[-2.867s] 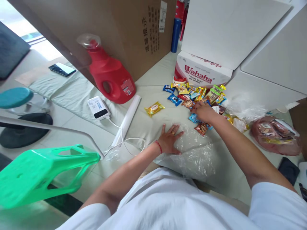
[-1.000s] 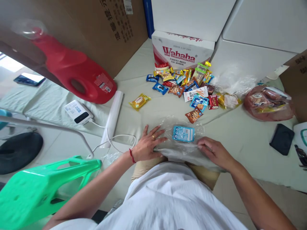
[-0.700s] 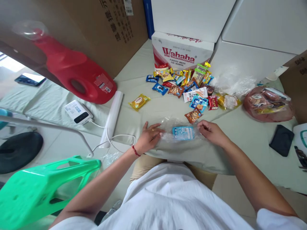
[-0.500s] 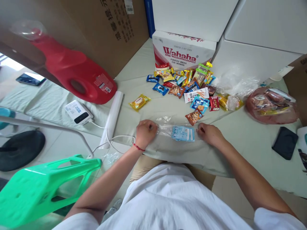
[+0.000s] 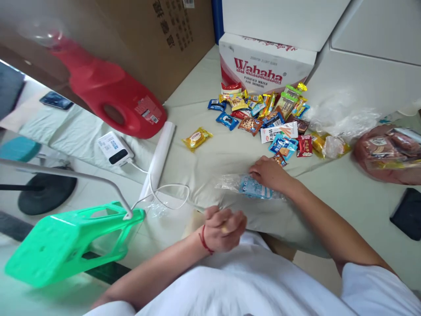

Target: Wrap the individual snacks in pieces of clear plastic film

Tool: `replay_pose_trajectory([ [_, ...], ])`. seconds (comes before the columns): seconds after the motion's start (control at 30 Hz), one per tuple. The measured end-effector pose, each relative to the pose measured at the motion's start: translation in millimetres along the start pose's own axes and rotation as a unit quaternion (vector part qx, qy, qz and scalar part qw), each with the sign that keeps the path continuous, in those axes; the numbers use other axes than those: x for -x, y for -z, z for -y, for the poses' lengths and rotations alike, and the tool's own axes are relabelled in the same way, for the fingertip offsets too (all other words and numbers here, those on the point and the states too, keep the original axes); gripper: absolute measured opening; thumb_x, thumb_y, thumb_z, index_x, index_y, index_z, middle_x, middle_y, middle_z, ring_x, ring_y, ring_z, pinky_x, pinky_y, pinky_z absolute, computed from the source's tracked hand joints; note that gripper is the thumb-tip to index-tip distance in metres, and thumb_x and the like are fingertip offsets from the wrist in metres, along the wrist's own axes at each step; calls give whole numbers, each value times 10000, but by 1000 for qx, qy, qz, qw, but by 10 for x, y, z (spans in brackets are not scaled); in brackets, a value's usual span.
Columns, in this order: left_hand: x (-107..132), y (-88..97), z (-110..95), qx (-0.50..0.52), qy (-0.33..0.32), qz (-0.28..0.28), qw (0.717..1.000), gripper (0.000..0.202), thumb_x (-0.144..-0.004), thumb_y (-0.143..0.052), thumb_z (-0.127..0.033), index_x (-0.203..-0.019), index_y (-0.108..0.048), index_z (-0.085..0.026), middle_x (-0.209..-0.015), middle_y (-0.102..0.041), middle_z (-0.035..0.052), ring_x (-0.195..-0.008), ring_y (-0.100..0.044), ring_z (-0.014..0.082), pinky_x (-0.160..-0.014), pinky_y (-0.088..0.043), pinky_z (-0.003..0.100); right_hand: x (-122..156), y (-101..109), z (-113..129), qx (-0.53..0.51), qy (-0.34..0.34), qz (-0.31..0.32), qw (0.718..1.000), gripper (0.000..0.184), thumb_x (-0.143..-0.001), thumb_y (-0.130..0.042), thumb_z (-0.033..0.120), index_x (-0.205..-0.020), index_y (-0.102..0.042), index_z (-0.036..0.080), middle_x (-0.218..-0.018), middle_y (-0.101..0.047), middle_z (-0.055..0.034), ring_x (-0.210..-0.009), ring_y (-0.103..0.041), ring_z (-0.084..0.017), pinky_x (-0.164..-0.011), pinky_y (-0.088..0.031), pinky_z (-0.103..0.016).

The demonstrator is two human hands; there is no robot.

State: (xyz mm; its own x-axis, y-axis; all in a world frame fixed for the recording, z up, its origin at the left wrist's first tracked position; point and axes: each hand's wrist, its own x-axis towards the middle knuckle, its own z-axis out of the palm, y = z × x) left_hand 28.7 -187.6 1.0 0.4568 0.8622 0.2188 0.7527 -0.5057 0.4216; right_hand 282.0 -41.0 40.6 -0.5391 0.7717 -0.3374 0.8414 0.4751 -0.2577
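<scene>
A clear plastic bag (image 5: 226, 182) with a light-blue printed label (image 5: 255, 188) lies flat near the table's front edge. Over its upper edge is my right hand (image 5: 269, 175), fingers bent and pressed together on the plastic beside the label. A brown snack packet (image 5: 280, 159) peeks out from behind that hand. My left hand (image 5: 225, 229), with a red string bracelet on the wrist, is held in front of my shirt with its fingers curled in, apart from the bag. Whatever may be in its palm is hidden.
Several wrapped snacks (image 5: 250, 126) are heaped before a white Wahaba carton (image 5: 266, 68); one yellow packet (image 5: 197, 138) lies apart. To the left are a red jug (image 5: 115, 96), a white roll (image 5: 159, 160), a cabled white device (image 5: 115, 149) and a green stool (image 5: 66, 245).
My left hand has left the bag's left end and come back toward my body, curled. My right hand has moved up from the bag's right end onto its upper edge.
</scene>
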Motion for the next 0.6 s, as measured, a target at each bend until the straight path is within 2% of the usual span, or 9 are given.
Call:
replay_pose_trajectory([
  [0.03,-84,-67,-70,6,-54,-1,999,236,-855,-646,-314,-1050,-747,-399,-1058,-762,-19,-959,-610,226,-836,-416,405,-36,-11,-16,-8,1,2,1000,292,-1035,-499,298,-1056,-778,212,-985,-727,-98,-1056,-576,-285,-899,-380,-359],
  [0.07,-202,-128,-120,-11,-130,-7,991,321,-896,-622,-270,-1177,-730,-381,-1154,-770,-18,-1006,-617,213,-828,-409,388,-55,-15,-39,-19,3,1,1000,294,-1036,-499,291,-1048,-782,212,-981,-728,-92,-1030,-588,-266,-893,-380,-344],
  [0.1,-337,-182,-149,-39,-155,-18,987,374,-927,-602,-228,-1266,-707,-345,-1252,-756,-3,-1056,-614,209,-832,-401,382,-63,-12,-68,-32,7,-2,999,290,-1034,-506,290,-1060,-784,211,-994,-726,-89,-1007,-599,-247,-886,-383,-328],
  [0.17,-589,-257,-159,-88,-143,-25,986,397,-967,-568,-185,-1336,-683,-278,-1359,-717,40,-1066,-606,213,-816,-387,385,-54,12,-130,-60,6,-18,998,284,-1026,-528,296,-1110,-786,210,-1073,-711,-92,-977,-620,-212,-862,-395,-294],
  [0.23,-743,-296,-136,-109,-105,-11,988,388,-982,-553,-174,-1335,-691,-261,-1381,-703,61,-1045,-596,225,-809,-381,394,-28,48,-179,-82,-2,-35,996,292,-1025,-534,316,-1125,-789,214,-1123,-686,-95,-952,-634,-190,-822,-403,-271],
  [0.33,-786,-315,-121,-105,-62,15,992,395,-985,-558,-183,-1333,-697,-308,-1302,-725,73,-1023,-584,246,-815,-378,401,39,90,-168,-91,-15,-43,995,313,-1041,-500,303,-1058,-793,196,-1007,-685,-83,-895,-639,-179,-773,-395,-260],
  [0.4,-771,-314,-137,-96,-31,24,995,383,-987,-567,-201,-1319,-706,-332,-1162,-741,90,-988,-579,255,-802,-374,403,117,71,-82,-79,-22,-51,995,327,-1051,-469,270,-1019,-782,179,-923,-681,-75,-865,-634,-181,-750,-382,-265],
  [0.47,-777,-305,-156,-78,-6,38,996,352,-985,-575,-216,-1281,-728,-332,-996,-727,95,-948,-576,261,-782,-371,400,224,-18,55,-50,-28,-64,996,327,-1056,-449,246,-1069,-768,175,-923,-673,-82,-853,-624,-188,-723,-369,-275],
  [0.6,-830,-284,-129,-17,41,62,997,322,-953,-583,-168,-1162,-781,-313,-840,-679,80,-898,-575,264,-771,-394,395,451,-376,324,16,-28,-59,998,419,-1052,-418,170,-1408,-637,186,-1026,-658,-102,-838,-594,-197,-686,-353,-293],
])
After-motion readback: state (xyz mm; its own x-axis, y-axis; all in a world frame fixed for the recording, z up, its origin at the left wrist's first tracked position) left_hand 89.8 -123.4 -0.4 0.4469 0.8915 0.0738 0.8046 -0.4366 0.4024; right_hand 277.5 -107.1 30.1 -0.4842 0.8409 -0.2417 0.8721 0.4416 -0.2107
